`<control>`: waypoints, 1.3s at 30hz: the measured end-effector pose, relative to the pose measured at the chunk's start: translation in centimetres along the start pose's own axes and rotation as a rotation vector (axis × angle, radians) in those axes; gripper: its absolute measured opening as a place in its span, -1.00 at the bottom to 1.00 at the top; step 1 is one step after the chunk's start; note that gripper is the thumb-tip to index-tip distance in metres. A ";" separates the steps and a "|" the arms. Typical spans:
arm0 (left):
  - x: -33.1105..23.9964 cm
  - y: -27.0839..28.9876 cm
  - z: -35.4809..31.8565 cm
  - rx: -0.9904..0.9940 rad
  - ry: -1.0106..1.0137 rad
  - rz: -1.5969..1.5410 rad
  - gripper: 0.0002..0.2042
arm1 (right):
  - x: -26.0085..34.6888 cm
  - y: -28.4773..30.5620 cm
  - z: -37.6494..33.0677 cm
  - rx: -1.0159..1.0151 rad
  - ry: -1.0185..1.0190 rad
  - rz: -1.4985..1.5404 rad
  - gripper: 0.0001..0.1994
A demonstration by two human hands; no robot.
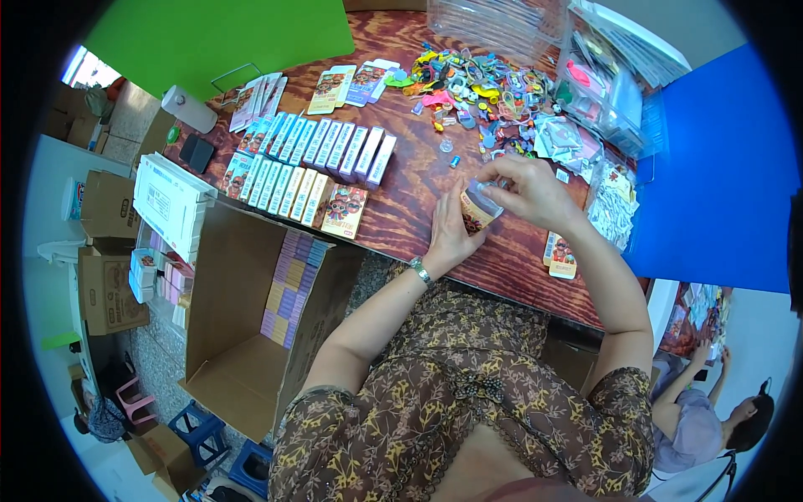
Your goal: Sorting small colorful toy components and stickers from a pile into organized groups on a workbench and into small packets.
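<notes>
Your patterned sleeves fill the foreground, and both forearms rise from them to meet over the near edge of the wooden counter (pixel 401 209). Your left hand (pixel 449 238), a metal watch at the wrist, lies palm up beneath a small printed box (pixel 478 209) and cradles it from below, which keeps the open top tilted toward you. Your right hand (pixel 529 191) curls over that top, fingertips pinched at the flap or at something small there; what they grip, if anything, is too small to tell. The box is thus held just above the counter, between both hands, close to your body.

Just right of your right forearm, one flat printed pack (pixel 561 255) lies alone near the counter's edge. To your left, below the counter, a large cardboard carton (pixel 242 335) stands open, with boxes already stacked against its far wall. Further out on the counter, two rows of upright boxes (pixel 314 163) stand side by side, within reach of the left hand, with loose flat cards (pixel 351 84) beyond them. Straight ahead, a heap of small colourful trinkets (pixel 481 88) spreads across the counter, near the right hand. Clear plastic bins (pixel 602 84) crowd the far right corner against a blue board (pixel 719 176). A green board (pixel 217 38) stands at the far left. Another person sits low at the right.
</notes>
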State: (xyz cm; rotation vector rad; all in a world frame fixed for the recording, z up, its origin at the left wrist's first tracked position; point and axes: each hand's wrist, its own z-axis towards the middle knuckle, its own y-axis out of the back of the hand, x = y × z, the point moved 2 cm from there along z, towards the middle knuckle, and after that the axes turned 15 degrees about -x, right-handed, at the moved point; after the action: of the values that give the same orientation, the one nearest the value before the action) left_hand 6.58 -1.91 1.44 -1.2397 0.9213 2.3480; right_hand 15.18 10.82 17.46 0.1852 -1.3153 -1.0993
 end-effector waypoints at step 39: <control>1.4 -0.7 -0.3 -0.047 0.027 -0.083 -0.22 | -25.1 14.1 -15.9 -0.607 -0.518 -0.858 -0.74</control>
State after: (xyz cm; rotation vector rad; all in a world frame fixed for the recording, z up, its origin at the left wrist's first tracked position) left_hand 6.33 -1.60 -0.14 -1.3049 0.8108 2.3062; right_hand 39.50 29.04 4.89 -0.0068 -1.2942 -2.3486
